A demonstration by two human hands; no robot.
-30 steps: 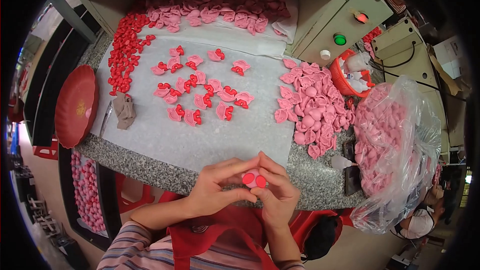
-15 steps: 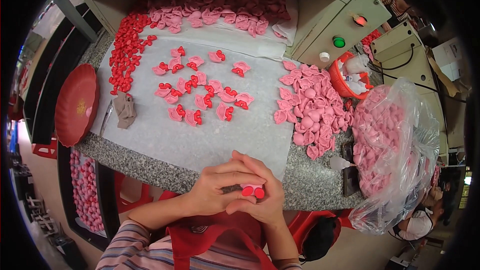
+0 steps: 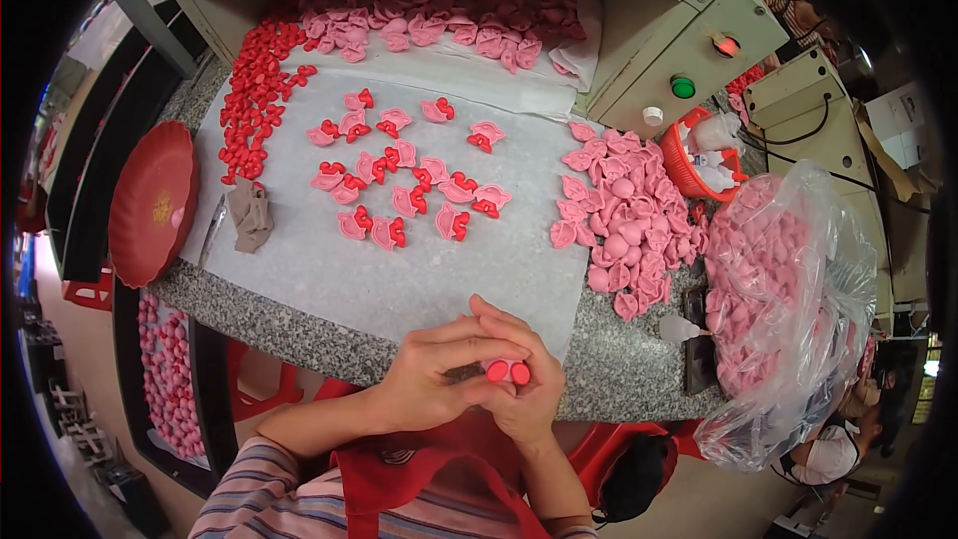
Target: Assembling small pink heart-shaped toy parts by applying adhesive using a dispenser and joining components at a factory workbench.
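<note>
At the table's front edge, my left hand (image 3: 436, 363) and my right hand (image 3: 536, 391) are cupped together around a small pink piece with a red two-lobed piece (image 3: 509, 371) on it. The red lobes face up between the fingers of both hands; most of the pink part is hidden. Several joined pink-and-red pieces (image 3: 403, 201) lie on the white sheet (image 3: 329, 284) beyond my hands. Loose red two-lobed pieces (image 3: 245, 115) are heaped at the sheet's left. Loose pink shell-like pieces (image 3: 629, 205) form a pile to the right.
A red fluted bowl (image 3: 150, 205), a grey-brown cloth (image 3: 249, 216) and a thin metal tool (image 3: 212, 230) lie at left. On the right stand an orange basket (image 3: 681, 162), a clear bag of pink pieces (image 3: 758, 289) and a small squeeze bottle (image 3: 678, 327). A metal cabinet (image 3: 649, 70) spans the back.
My hands stay clasped and have shifted slightly. The red lobes between my fingers have moved a little up and right, and less pink shows around them.
</note>
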